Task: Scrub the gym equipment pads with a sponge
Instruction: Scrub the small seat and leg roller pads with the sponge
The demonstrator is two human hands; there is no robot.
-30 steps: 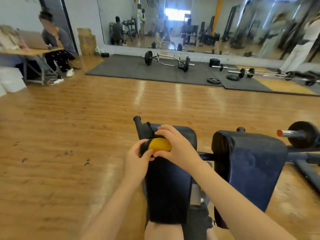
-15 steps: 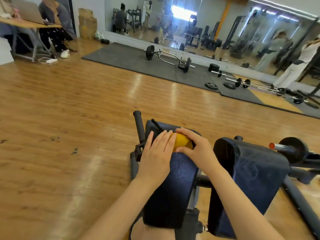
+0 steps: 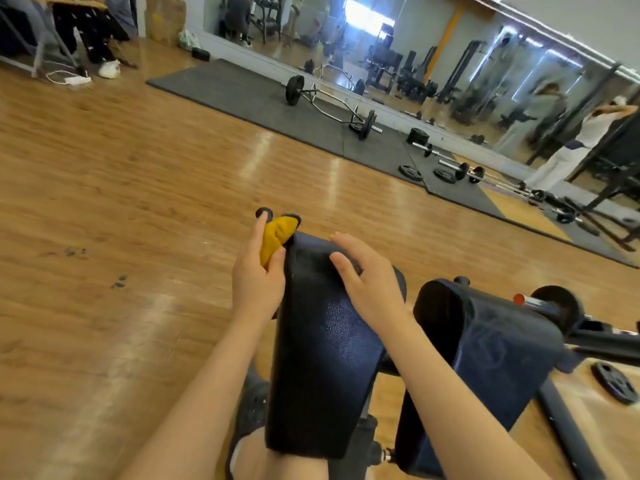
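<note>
The left hand (image 3: 258, 278) is covering the lower part of the sponge (image 3: 276, 235), and its fingertips are hiding behind it. The sponge is hiding the left pad's (image 3: 322, 355) far corner. The right hand (image 3: 367, 280) is covering part of that pad's top. The bottom edge is cutting off both forearms and the right pad's (image 3: 485, 355) base. The top edge is cutting off the seated person (image 3: 91, 32) at the desk. Motion blur is smearing the mirror (image 3: 433, 60) reflections, so the figures there are staying unreadable.
</note>
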